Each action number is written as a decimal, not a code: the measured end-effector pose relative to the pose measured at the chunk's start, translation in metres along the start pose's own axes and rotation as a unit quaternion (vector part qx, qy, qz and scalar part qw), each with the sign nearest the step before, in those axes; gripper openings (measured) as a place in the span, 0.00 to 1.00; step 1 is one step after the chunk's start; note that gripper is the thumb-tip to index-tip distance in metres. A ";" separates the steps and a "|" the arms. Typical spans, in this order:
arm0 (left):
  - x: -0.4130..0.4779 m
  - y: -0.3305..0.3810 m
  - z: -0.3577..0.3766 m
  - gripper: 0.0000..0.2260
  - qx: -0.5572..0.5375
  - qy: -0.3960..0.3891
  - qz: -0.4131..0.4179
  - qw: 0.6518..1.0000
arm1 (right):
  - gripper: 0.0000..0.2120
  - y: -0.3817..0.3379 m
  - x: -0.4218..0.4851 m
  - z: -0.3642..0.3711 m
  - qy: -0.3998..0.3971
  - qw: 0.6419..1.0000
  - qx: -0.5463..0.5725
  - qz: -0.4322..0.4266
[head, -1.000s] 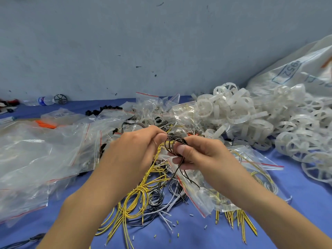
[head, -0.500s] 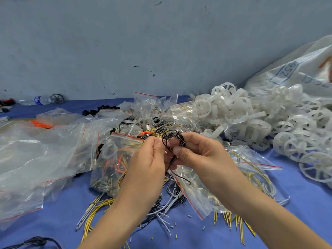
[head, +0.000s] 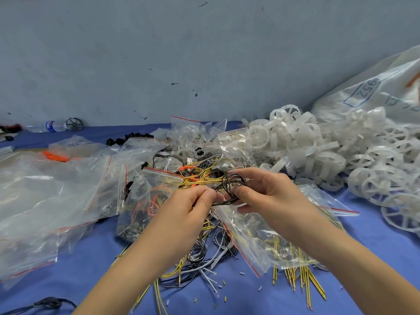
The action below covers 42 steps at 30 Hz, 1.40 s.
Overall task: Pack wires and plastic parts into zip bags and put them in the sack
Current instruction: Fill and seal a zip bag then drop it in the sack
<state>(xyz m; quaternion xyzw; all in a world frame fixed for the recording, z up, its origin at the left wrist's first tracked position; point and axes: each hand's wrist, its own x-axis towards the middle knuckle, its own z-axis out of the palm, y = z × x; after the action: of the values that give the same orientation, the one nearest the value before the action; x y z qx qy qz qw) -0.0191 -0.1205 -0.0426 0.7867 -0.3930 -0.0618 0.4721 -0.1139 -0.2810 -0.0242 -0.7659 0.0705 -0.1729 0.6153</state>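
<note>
Between the 2 hands, just above the heap of loose yellow wires (head: 200, 181), sits the small coil of thin black wire (head: 233, 185). The right hand (head: 270, 196) grips the coil's ring, thumb pressed on its near side and fingers curled behind it. The left hand (head: 188, 208) pinches the coil's free tail between thumb and forefinger, low and left of the ring. So the tail's long axis runs roughly left to right, from the left pinch up into the loop, while the loop itself stands nearly upright, facing the person. Judging from this, the coming move is to tuck that tail in, then bag the coil. Directly under the right wrist lies a clear plastic zip bag with a red seal strip (head: 250, 237), holding yellow wires, so the right hand is the nearer one to it. Which way its mouth faces I cannot tell. Well apart, at far right behind the white plastic spoked rings (head: 318, 151), lies the white woven sack (head: 375, 92).
</note>
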 end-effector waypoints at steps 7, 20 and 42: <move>-0.001 0.000 -0.012 0.13 -0.005 -0.072 0.011 0.997 | 0.11 -0.002 0.002 -0.008 -0.038 0.998 0.033 0.035; -0.003 0.006 -0.022 0.07 0.132 -0.067 0.091 0.985 | 0.21 0.008 0.004 -0.013 -0.090 0.964 0.243 0.055; -0.006 -0.039 -0.037 0.12 0.093 -0.240 -0.190 0.947 | 0.29 0.031 -0.014 0.014 -0.016 0.900 -0.434 0.039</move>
<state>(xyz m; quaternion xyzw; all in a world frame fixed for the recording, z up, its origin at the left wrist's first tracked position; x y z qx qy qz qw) 0.0157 -0.0812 -0.0551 0.8489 -0.3420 -0.3006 0.2682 -0.1185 -0.2704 -0.0594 -0.9562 0.1584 -0.0885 0.2296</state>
